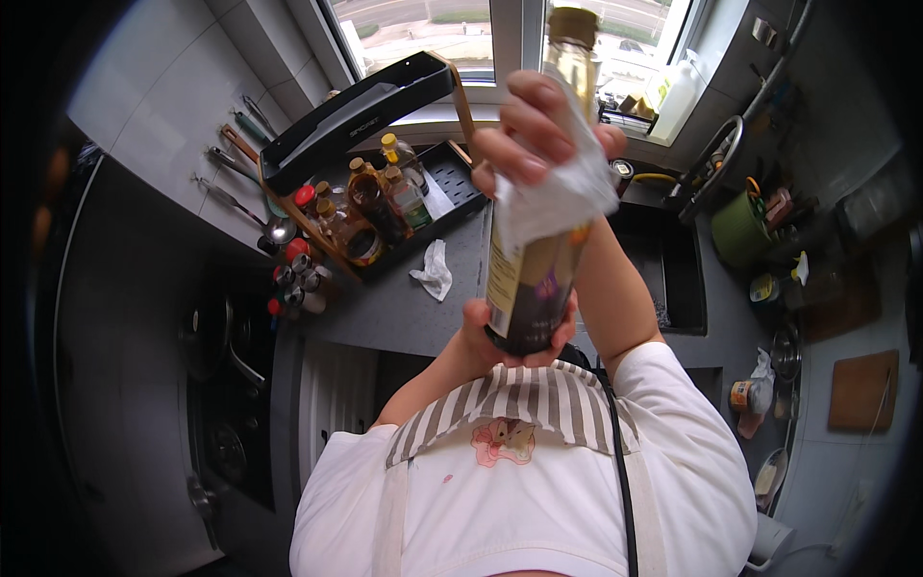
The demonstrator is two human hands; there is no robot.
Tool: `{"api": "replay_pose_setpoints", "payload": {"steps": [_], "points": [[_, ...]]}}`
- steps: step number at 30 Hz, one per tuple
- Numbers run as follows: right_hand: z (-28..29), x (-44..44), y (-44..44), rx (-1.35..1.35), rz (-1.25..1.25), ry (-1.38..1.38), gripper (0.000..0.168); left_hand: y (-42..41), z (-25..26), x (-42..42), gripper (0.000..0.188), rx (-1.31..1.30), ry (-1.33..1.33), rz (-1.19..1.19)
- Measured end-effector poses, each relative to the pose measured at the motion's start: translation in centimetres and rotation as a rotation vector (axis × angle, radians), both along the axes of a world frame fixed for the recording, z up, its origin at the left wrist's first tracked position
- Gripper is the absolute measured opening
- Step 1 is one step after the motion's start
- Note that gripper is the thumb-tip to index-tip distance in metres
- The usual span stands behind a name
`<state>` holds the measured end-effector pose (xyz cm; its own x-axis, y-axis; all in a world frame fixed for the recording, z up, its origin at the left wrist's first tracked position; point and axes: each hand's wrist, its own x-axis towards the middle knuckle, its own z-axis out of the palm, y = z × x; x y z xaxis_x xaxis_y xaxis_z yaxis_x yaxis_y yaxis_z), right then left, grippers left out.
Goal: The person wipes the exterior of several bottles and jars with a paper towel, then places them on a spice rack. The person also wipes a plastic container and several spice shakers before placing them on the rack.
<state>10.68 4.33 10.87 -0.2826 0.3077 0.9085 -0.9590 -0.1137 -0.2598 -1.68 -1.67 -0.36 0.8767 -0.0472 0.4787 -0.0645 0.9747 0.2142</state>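
A tall glass bottle with a gold cap and dark lower part is held up in front of me, slightly tilted. My left hand cups its base from below. Higher up, my right hand presses a white tissue around the bottle's shoulder; the fingers are slightly blurred. Beyond, to the left, a black two-tier rack with wooden sides holds several sauce and oil bottles. One crumpled white tissue lies on the grey countertop in front of the rack.
Small spice jars cluster left of the rack, near a cooktop. A black sink with a faucet is at right. Beyond it stand a green utensil holder and a spray bottle. A window is ahead.
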Motion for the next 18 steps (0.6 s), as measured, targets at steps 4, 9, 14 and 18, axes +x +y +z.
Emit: {"api": "replay_pose_setpoints", "payload": {"steps": [4,9,14,18], "points": [[-1.7,0.8,0.9,-0.172,-0.423,-0.121,0.074,1.6,1.4,-0.5,0.090,-0.058,-0.019,0.056],[-3.1,0.9,-1.7,-0.592,-0.833,-0.358,0.072,2.9,1.6,-1.9,0.080,0.174,0.182,0.422],[-3.0,0.7,-2.8,-0.632,-0.945,-0.436,0.072,3.5,3.1,-2.6,0.064,0.504,0.444,0.796],[-3.6,-0.1,-3.8,-0.750,-1.216,-0.389,0.073,4.1,2.9,-2.2,0.062,1.102,0.757,1.394]]}}
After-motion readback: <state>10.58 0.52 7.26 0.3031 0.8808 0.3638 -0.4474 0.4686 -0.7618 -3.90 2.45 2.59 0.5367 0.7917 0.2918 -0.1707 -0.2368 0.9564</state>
